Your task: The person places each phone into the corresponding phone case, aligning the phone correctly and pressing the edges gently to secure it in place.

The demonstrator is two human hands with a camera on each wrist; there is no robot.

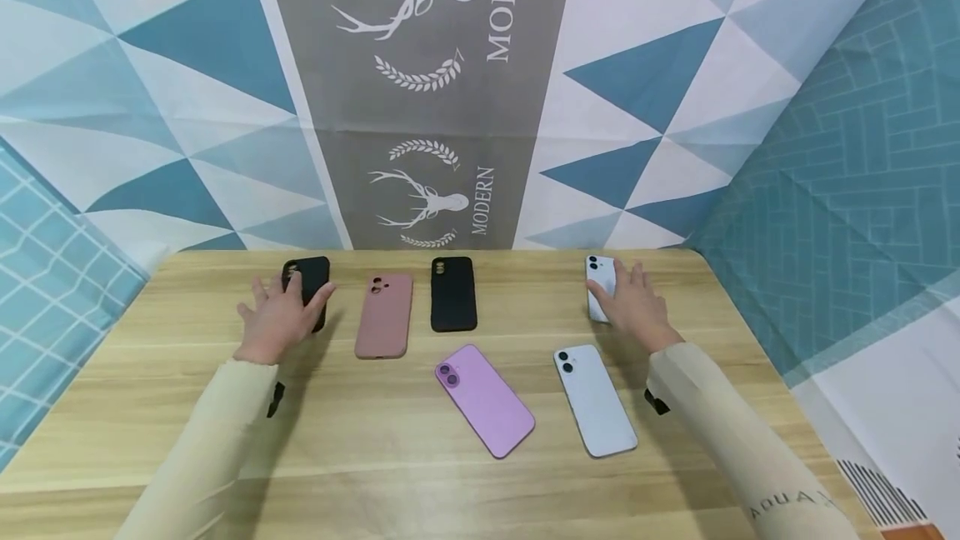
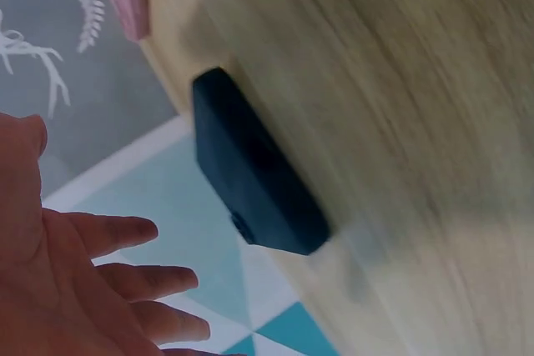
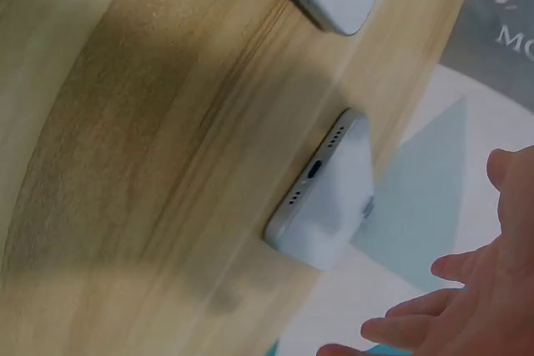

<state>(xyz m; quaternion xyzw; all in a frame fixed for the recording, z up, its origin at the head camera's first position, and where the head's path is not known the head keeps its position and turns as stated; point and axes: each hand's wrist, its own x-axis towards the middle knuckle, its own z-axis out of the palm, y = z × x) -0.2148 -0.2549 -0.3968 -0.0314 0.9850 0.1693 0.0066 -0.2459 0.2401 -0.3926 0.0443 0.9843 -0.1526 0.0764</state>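
Note:
My left hand (image 1: 276, 322) hovers with spread fingers over a black phone case (image 1: 318, 276) at the far left of the table. In the left wrist view, a gap shows between the left hand (image 2: 92, 281) and that black case (image 2: 250, 168). At the back right, my right hand (image 1: 637, 308) is held above a pale blue phone (image 1: 597, 272), covering part of it in the head view. The right wrist view shows the phone (image 3: 329, 198) lying flat, its charging port visible, with the right hand (image 3: 467, 289) apart from it. Both hands hold nothing.
Along the back of the wooden table (image 1: 337, 423) lie a pink phone case (image 1: 384, 319) and another black case (image 1: 453, 294). Closer in are a purple phone (image 1: 487, 402) and a larger pale blue phone (image 1: 596, 402). Patterned cloth (image 1: 450, 119) rises behind the table.

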